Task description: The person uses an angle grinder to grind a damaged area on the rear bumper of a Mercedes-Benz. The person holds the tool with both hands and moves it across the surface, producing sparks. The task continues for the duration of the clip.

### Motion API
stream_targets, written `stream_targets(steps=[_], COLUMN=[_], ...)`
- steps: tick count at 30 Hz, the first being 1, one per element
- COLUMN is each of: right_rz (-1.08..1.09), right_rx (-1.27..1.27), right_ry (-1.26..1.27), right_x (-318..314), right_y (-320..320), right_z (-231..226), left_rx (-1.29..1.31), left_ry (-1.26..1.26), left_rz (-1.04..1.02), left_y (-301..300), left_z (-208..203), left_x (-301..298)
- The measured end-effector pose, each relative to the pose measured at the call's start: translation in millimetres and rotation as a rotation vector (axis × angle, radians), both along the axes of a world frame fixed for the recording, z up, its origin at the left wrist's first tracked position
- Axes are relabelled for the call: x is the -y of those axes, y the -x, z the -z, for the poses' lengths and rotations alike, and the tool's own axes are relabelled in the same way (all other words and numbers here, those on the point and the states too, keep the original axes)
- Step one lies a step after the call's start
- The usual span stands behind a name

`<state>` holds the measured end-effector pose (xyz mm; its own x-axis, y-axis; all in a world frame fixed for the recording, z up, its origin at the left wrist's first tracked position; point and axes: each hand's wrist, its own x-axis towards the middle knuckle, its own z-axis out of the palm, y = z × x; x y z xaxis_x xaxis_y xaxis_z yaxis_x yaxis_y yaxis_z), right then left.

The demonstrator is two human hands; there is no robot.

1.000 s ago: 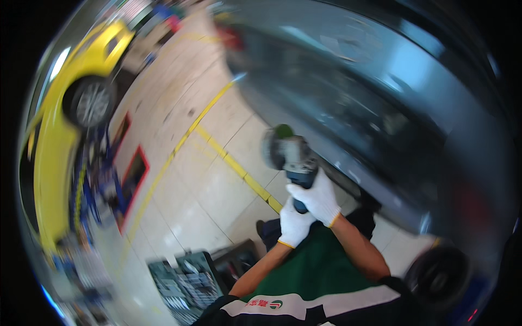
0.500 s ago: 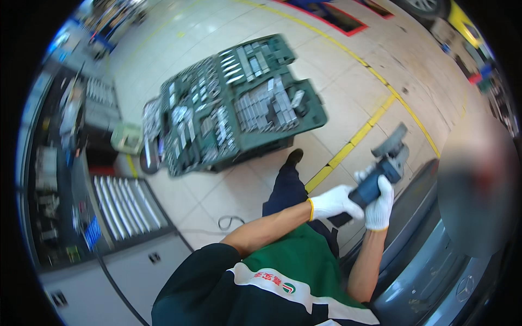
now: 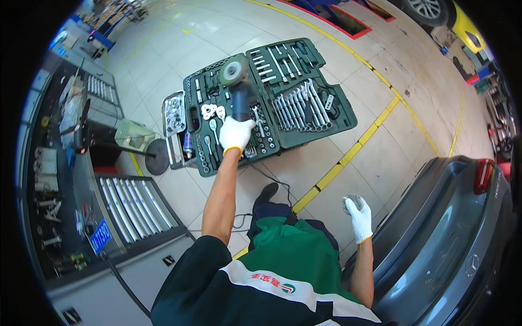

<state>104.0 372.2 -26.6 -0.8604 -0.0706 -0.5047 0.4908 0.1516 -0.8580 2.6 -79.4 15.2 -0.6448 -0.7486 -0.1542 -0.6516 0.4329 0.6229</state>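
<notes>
My left hand [image 3: 235, 133], in a white glove, grips the dark blue body of an angle grinder [image 3: 237, 89] and holds it out over an open green tool case [image 3: 272, 98] full of wrenches and sockets. The grinder's round disc end points away from me. Its cord runs back along the floor toward my legs. My right hand [image 3: 358, 215], also gloved, is raised beside the grey car [image 3: 446, 244] with fingers apart and nothing in it.
A grey cabinet with an open drawer of tools [image 3: 133, 209] stands at my left. A small silver tray [image 3: 174, 113] sits beside the case. Yellow floor lines [image 3: 348, 155] cross the tiles. A yellow car [image 3: 462, 22] is far off at top right.
Both hands held the grinder near the grey car before. Now my right hand has let go, and my left hand has swung the grinder left, out over the green tool case.
</notes>
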Motion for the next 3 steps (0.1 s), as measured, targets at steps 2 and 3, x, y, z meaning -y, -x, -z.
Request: stream_targets(steps=[2,3], right_rz=[0.044,0.075], right_rx=[0.016,0.041], right_ry=[-0.038,-0.035], right_x=[22.6,35.9], right_y=[-16.4,-21.6], right_z=[6.4,5.1], left_rx=[0.036,0.1], left_ry=[-0.028,-0.01], left_rz=[0.025,0.039], left_y=[1.5,1.7], left_z=[32.6,18.8], left_x=[47.7,48.3])
